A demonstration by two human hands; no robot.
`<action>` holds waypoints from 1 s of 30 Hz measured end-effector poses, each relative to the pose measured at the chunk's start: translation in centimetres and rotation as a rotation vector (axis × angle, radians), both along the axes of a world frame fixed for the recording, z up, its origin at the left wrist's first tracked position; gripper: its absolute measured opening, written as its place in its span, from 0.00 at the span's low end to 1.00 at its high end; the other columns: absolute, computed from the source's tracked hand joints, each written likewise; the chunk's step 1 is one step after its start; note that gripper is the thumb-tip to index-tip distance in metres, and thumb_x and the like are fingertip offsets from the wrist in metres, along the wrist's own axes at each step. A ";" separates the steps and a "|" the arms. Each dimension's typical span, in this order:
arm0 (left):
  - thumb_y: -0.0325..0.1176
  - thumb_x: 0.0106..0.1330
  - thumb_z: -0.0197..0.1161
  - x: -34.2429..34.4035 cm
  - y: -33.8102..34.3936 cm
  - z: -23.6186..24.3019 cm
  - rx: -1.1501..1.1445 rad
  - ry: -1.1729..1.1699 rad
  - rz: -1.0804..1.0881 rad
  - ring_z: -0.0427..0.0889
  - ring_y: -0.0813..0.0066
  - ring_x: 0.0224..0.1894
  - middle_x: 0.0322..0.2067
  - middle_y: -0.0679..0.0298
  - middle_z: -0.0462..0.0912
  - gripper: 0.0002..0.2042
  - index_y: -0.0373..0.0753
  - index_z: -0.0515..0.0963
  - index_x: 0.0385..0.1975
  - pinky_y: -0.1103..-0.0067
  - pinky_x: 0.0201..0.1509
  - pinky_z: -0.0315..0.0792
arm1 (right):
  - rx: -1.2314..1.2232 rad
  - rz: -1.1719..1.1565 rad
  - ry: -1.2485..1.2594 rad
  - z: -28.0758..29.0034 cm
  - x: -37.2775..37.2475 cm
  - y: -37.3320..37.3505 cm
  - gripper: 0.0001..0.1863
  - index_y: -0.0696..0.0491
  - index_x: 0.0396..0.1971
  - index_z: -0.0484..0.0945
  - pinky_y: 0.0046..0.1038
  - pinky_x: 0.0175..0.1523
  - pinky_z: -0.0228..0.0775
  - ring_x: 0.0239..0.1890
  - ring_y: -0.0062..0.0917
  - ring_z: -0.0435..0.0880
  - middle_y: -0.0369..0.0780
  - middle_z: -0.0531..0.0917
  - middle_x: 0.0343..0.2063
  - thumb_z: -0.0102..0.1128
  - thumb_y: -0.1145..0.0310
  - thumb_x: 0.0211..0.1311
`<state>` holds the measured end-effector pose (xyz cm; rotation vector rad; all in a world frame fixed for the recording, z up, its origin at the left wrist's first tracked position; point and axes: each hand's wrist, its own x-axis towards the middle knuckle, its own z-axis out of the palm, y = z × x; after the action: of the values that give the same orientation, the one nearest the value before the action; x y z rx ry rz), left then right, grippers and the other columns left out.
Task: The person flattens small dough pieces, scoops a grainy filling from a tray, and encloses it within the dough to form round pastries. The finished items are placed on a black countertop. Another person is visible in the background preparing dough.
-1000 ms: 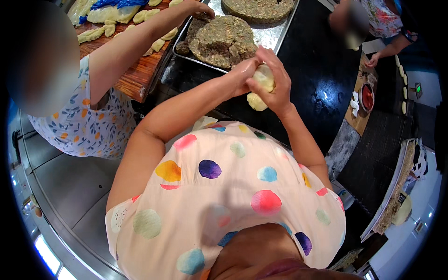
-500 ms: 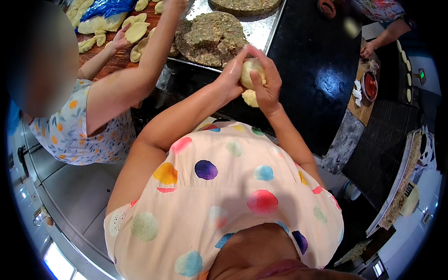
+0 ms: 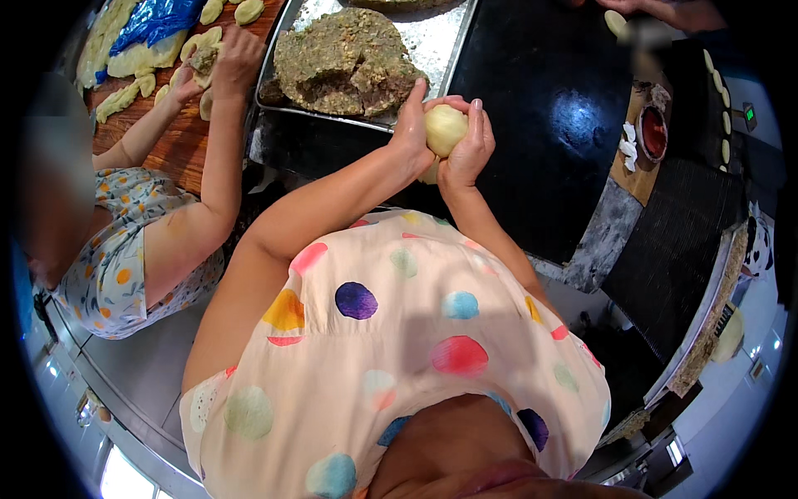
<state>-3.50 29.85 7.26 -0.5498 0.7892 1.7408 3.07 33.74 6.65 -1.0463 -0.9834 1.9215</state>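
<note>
A round, smooth ball of pale dough [image 3: 446,130] sits cupped between my two hands, above the black tabletop. My left hand [image 3: 410,126] wraps its left side, fingers pointing up and away. From the right, my right hand [image 3: 469,151] curls around the ball with its fingertips at the top. A second bit of pale dough [image 3: 429,173] shows just below, partly hidden by my hands. Right beyond them, a metal tray [image 3: 462,51] holds a big mound of greenish-brown chopped filling [image 3: 345,65].
At the left, a co-worker holds a dough piece with filling [image 3: 204,60] over a wooden board [image 3: 179,158]. Dough lies there under blue plastic [image 3: 158,23]. To the right are a bowl of red stuff [image 3: 653,133], crumpled white tissue [image 3: 628,148] and a row of pale dough pieces [image 3: 726,123].
My hands have closed in lower around the ball, my right fingers now over its right side. The co-worker's raised arm has come down, and filling now lies on that person's dough piece.
</note>
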 end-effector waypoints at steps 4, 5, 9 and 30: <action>0.50 0.73 0.44 -0.2 1.2 -0.8 -0.108 0.026 -0.075 0.82 0.65 0.36 0.34 0.58 0.81 0.20 0.38 0.75 0.38 0.69 0.43 0.78 | 0.058 0.043 0.032 -0.3 0.0 0.7 0.17 0.60 0.26 0.78 0.23 0.45 0.68 0.34 0.19 0.77 0.39 0.82 0.30 0.48 0.65 0.72; 0.48 0.73 0.45 -0.4 1.4 -2.5 -0.122 0.031 -0.113 0.82 0.65 0.35 0.34 0.58 0.81 0.18 0.38 0.75 0.37 0.69 0.41 0.78 | 0.083 0.048 0.007 -0.3 0.1 0.8 0.17 0.60 0.27 0.78 0.23 0.45 0.68 0.34 0.19 0.77 0.39 0.82 0.30 0.48 0.64 0.72; 0.46 0.73 0.47 -0.5 2.1 -1.6 -0.154 0.098 -0.232 0.83 0.66 0.32 0.32 0.59 0.81 0.16 0.39 0.74 0.38 0.69 0.37 0.79 | 0.154 0.065 -0.055 -0.4 0.8 1.2 0.19 0.60 0.28 0.79 0.23 0.47 0.68 0.35 0.19 0.78 0.39 0.82 0.31 0.46 0.63 0.73; 0.34 0.67 0.58 1.9 -9.8 -11.5 -0.481 0.362 -0.600 0.78 0.74 0.45 0.44 0.63 0.78 0.17 0.36 0.71 0.53 0.77 0.51 0.74 | 1.393 -0.022 -1.197 -15.4 6.4 28.1 0.16 0.58 0.43 0.78 0.45 0.65 0.54 0.58 0.44 0.70 0.48 0.77 0.51 0.51 0.61 0.66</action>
<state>-1.61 20.07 -4.29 -0.2611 1.4796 1.0980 9.47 61.82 -8.72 -1.1245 -2.3281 0.0249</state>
